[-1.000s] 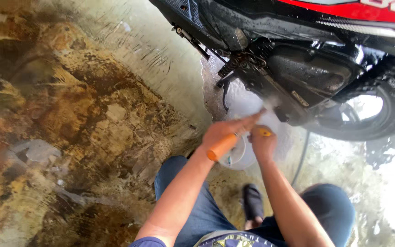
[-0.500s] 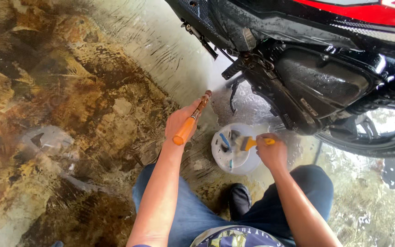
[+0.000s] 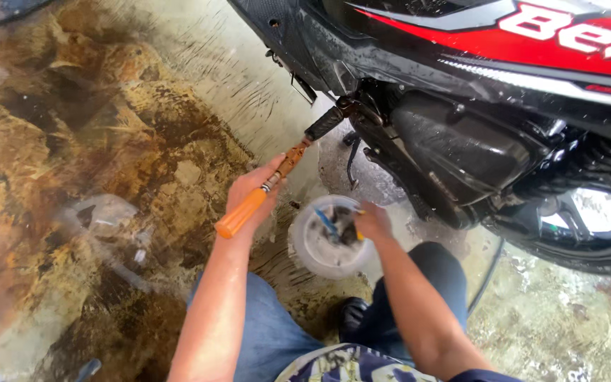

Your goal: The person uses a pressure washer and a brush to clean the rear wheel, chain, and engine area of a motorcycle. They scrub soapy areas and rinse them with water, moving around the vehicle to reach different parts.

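My left hand (image 3: 252, 192) grips a screwdriver (image 3: 243, 212) with an orange handle and a rusty shaft, tip pointing up toward a black footrest (image 3: 324, 124) on the underside of a black and red motorbike (image 3: 461, 92). My right hand (image 3: 370, 222) reaches into a white round tub (image 3: 311, 247) on the ground that holds several small tools. The fingers are down among the tools and partly hidden, so I cannot see whether they hold one. My knees in blue jeans are below both arms.
Wet concrete ground with brown stains (image 3: 72, 177) spreads to the left. The bike's rear wheel (image 3: 595, 226) is at the right, its side stand (image 3: 351, 159) behind the tub. A dark hose (image 3: 488, 276) runs along the ground by my right knee.
My left hand has swung the screwdriver away from the tub, up and left toward the footrest. My right hand has dropped into the tub; the orange-handled tool it held is no longer visible.
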